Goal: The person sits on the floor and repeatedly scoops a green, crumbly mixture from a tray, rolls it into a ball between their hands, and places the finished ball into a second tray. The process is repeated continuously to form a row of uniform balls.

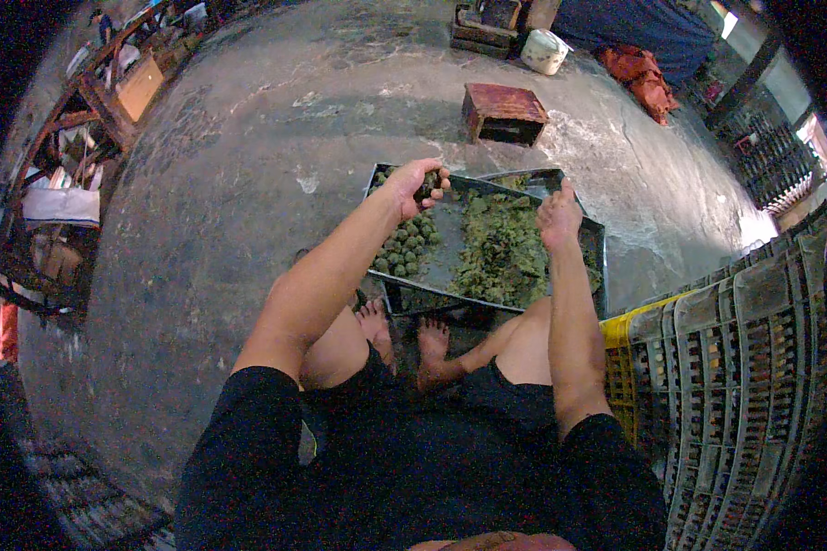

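Note:
A shallow metal tray (448,241) lies in front of my knees. Several round green-brown balls (405,246) sit together at its left side, and a heap of loose, crumbly greenish material (499,251) covers its middle and right. Above the balls, my left hand (413,184) curls around one or more dark balls (427,187), partly hidden by the fingers. My right hand (559,217) hovers over the tray's right part with its fingers bent in. Its palm faces away from view, so whether it holds anything is hidden.
Tall stacked plastic crates (717,344) rise close on my right. A small reddish wooden stool (504,110) stands beyond the tray, with a white container (546,52) farther back. Along the left runs a wooden rack (86,117) with assorted goods. Another tray (524,180) shows behind the first.

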{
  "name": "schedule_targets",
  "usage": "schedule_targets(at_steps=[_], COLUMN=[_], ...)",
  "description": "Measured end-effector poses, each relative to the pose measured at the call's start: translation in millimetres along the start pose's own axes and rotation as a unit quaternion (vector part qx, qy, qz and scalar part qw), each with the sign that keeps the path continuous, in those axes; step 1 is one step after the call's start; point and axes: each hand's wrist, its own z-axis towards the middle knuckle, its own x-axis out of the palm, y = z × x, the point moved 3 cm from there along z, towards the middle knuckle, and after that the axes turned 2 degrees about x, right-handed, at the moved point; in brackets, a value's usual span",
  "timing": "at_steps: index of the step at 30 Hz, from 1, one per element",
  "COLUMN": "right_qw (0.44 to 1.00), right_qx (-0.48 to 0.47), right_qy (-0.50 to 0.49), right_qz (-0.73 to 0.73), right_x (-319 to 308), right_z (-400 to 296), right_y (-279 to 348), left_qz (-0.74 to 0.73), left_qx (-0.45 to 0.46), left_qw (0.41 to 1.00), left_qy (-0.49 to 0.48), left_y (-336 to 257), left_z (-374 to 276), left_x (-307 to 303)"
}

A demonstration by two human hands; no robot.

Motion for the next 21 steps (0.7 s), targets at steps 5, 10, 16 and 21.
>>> schedule_targets(at_steps=[5, 10, 16, 21], right_qw=[0.999, 0.990, 0.999, 1.000], right_qx=[-0.020, 0.055, 0.018, -0.010], right_qy=[0.025, 0.026, 0.008, 0.011], right_qz=[-0.003, 0.127, 0.029, 0.022], right_x=[14.1, 7.0, -0.2, 2.8], right_z=[-1.9, -0.1, 2.7, 13.5], right_y=[-3.2, -0.1, -3.1, -12.3], left_qz=[0.072, 0.126, 0.073, 0.088], left_qx=[0.005, -0.020, -0.023, 0.080], left_qw=[0.997, 0.991, 0.995, 0.987], left_qy=[-0.014, -0.030, -0.064, -0.105], left_y=[9.4, 12.0, 6.8, -11.6], left_z=[-6.6, -8.7, -10.2, -17.3], left_x=[13.3, 15.0, 17.1, 23.5])
